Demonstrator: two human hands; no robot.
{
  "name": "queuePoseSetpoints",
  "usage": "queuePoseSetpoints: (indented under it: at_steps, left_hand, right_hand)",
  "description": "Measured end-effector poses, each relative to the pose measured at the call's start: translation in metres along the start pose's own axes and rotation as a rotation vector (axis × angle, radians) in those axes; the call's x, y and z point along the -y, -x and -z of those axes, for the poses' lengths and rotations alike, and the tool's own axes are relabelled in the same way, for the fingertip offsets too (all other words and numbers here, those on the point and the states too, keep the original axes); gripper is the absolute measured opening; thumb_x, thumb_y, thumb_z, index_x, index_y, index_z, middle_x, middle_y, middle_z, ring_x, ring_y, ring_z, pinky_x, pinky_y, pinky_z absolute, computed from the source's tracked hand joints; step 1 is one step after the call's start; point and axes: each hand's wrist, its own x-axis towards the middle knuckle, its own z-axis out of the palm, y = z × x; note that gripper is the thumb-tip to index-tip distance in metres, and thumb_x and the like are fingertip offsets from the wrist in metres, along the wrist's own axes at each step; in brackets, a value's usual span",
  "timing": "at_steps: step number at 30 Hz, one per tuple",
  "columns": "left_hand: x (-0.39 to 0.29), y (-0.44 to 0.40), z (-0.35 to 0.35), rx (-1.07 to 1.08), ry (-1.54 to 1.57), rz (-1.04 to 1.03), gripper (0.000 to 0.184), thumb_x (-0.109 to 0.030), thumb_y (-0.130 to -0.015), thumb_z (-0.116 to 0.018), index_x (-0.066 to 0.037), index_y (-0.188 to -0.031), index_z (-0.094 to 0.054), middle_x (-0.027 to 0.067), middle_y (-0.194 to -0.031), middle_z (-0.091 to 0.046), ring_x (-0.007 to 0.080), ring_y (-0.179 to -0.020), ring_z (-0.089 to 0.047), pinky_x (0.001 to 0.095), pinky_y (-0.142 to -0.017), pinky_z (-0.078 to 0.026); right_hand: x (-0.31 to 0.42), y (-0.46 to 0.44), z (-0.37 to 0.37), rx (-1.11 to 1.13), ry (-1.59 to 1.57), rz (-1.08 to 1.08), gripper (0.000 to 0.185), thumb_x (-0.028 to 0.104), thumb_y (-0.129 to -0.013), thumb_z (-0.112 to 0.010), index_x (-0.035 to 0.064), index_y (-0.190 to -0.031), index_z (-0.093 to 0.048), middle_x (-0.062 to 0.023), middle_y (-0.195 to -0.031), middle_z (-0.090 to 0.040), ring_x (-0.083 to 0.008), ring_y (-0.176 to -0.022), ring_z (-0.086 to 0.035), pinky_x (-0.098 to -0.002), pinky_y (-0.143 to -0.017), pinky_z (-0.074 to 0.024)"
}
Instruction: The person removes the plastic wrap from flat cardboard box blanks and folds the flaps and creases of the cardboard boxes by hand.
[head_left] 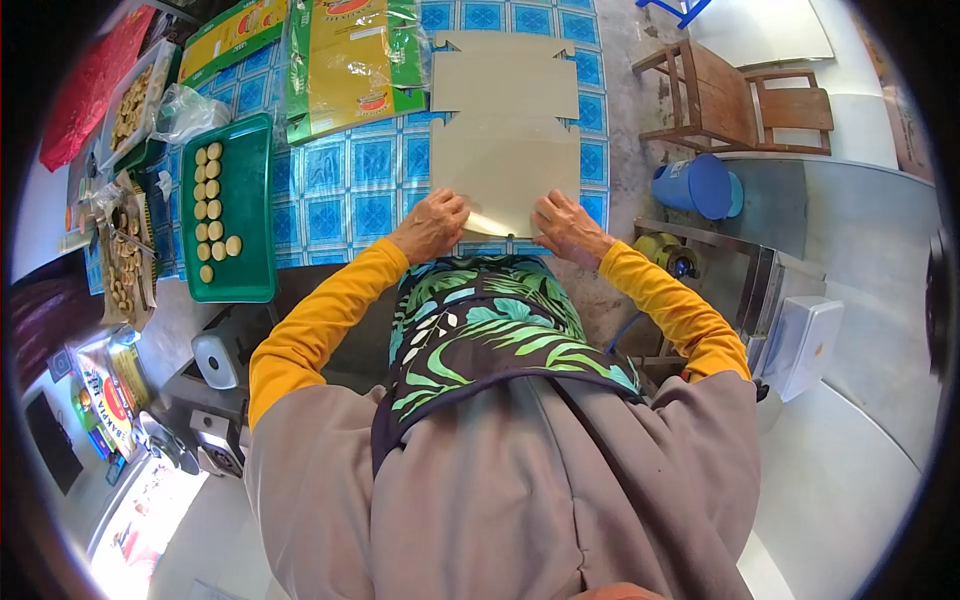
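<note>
An unfolded cardboard box blank [505, 165], plain greyish-beige side up, lies lengthwise on a table with a blue tiled-pattern cloth [350, 170]. Slots and flaps notch its sides. My left hand [435, 225] grips its near left corner with curled fingers. At the near right corner, my right hand [570, 226] holds the same blank in a similar way. Light glints off the near edge between both hands, where the board seems bent slightly. My fingertips are partly hidden.
Left of the blank are green-and-yellow printed boxes [355, 65] in plastic and a green tray [257, 200] of round pastries [214, 190]. Further left stands a white container [155, 75] of pastries. On the right are a wooden chair [710, 90] and a blue bucket [690, 187].
</note>
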Motion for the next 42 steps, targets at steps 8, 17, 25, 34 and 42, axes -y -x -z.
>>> queuePoseSetpoints:
  at_steps: [8, 17, 25, 34, 42]
  left_hand:
    - [-0.008, -0.005, 0.003, -0.031, -0.051, 0.025, 0.027, -0.023, -0.072, -0.074, -0.002, -0.082, -0.060, 0.0101, -0.091, -0.056, 0.0251, -0.091, -0.054, 0.0342, -0.084, -0.045]
    - [-0.008, -0.007, 0.007, 0.052, -0.055, 0.025, 0.029, -0.027, -0.074, -0.071, -0.001, -0.082, -0.061, 0.0115, -0.092, -0.058, 0.0255, -0.094, -0.054, 0.0347, -0.086, -0.045]
    - [-0.017, -0.006, -0.002, -0.065, -0.258, -0.037, 0.022, -0.022, -0.078, -0.063, -0.001, -0.080, -0.059, 0.0140, -0.082, -0.058, 0.0272, -0.087, -0.057, 0.0357, -0.083, -0.046]
    - [0.007, -0.023, 0.009, -0.013, 0.204, 0.225, 0.014, -0.017, -0.080, -0.061, -0.004, -0.084, -0.057, 0.0100, -0.085, -0.061, 0.0275, -0.084, -0.059, 0.0375, -0.076, -0.048]
    - [0.017, -0.044, 0.000, 0.063, 0.336, 0.480, 0.038, -0.027, -0.076, -0.075, -0.005, -0.100, -0.055, 0.0129, -0.087, -0.061, 0.0327, -0.087, -0.059, 0.0411, -0.076, -0.047]
  right_hand:
    - [-0.005, 0.000, -0.005, 0.029, 0.000, 0.007, 0.030, 0.024, -0.077, -0.069, -0.0027, -0.089, -0.061, -0.0139, -0.098, -0.052, -0.0290, -0.097, -0.049, -0.0387, -0.083, -0.0480]
    - [-0.015, -0.003, -0.001, 0.057, -0.066, 0.073, 0.027, 0.022, -0.079, -0.066, -0.0036, -0.087, -0.062, -0.0146, -0.100, -0.051, -0.0294, -0.098, -0.049, -0.0392, -0.081, -0.0483]
    - [-0.010, -0.004, -0.002, 0.058, -0.032, 0.061, 0.024, 0.016, -0.074, -0.066, -0.0043, -0.087, -0.061, -0.0149, -0.095, -0.052, -0.0288, -0.095, -0.050, -0.0391, -0.077, -0.0493]
    - [-0.034, -0.007, -0.015, -0.194, -0.184, -0.070, 0.011, 0.003, -0.078, -0.056, 0.0028, -0.089, -0.051, -0.0136, -0.078, -0.059, -0.0308, -0.077, -0.059, -0.0400, -0.065, -0.0493]
    - [-0.041, -0.020, -0.029, -0.213, 0.094, -0.194, 0.047, 0.007, -0.078, -0.057, 0.0067, -0.125, -0.049, -0.0147, -0.106, -0.056, -0.0309, -0.106, -0.053, -0.0461, -0.084, -0.0422]
